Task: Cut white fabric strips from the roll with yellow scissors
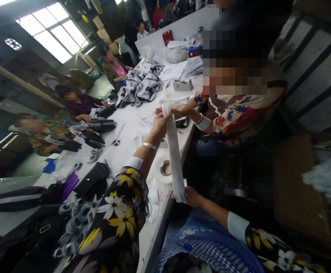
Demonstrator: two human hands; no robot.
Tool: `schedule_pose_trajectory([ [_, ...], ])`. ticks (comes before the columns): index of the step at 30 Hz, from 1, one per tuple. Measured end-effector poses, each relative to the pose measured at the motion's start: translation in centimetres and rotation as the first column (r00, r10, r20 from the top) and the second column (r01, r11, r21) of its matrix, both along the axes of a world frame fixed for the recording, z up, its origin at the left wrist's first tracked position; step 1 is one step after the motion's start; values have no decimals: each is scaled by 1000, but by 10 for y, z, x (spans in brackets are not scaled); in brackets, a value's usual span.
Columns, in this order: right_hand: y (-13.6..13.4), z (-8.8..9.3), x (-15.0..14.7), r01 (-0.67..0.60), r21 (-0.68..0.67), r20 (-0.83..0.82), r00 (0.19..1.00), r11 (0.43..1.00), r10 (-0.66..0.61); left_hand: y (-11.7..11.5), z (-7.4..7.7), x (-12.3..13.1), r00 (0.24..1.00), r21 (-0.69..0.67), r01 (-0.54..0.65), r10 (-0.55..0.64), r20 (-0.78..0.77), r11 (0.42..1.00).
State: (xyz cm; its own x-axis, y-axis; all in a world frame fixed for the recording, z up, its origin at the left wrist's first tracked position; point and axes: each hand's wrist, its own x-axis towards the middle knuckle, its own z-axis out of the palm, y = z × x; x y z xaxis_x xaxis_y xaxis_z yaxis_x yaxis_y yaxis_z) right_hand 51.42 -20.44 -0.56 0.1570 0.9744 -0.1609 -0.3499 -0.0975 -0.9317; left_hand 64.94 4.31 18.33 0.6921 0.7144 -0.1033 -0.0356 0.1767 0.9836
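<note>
A long white strip (175, 155), folded flat like a band of soft material, is stretched between my two hands over the table edge. Its far end is pinched in my left hand (161, 123), right beside a co-worker's hand (181, 110), which seems to touch the same end. Nearer my body, my right hand (192, 197) closes on the lower end, its fingers partly behind the strip. Just left of the strip lies a white roll (157, 167) with a cardboard core, partly covered by it.
Along the white table (131, 125) sit a heap of wrapped grey-black items (142, 85), a tape dispenser (182, 85), black cases (93, 178) and coiled grey cables (77, 223). Co-workers sit along the far side and at the right. A cardboard box (301, 185) stands at right.
</note>
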Motion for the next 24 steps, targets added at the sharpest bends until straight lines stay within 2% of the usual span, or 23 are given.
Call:
schedule_pose_trajectory([
  [3,9,2,-14,20,-67,-155,987,998,-31,11,-11,8,999,-2,-18,18,-36,1000],
  [6,12,-4,-26,26,-110,-268,962,994,-55,19,-26,12,992,-52,-65,59,-111,997],
  [10,12,-15,-41,38,-69,-350,935,997,-60,22,-46,9,979,-117,-64,40,-198,991],
  [15,14,-26,-53,54,-95,-363,928,994,-85,23,-66,8,977,-147,-31,-1,-214,989],
  [20,13,-20,-56,41,-105,-393,916,994,-79,24,-81,8,970,-205,-1,-49,-239,979],
  [24,12,-11,-59,21,-196,-454,884,980,-110,20,-105,-14,941,-250,107,-179,-286,962],
])
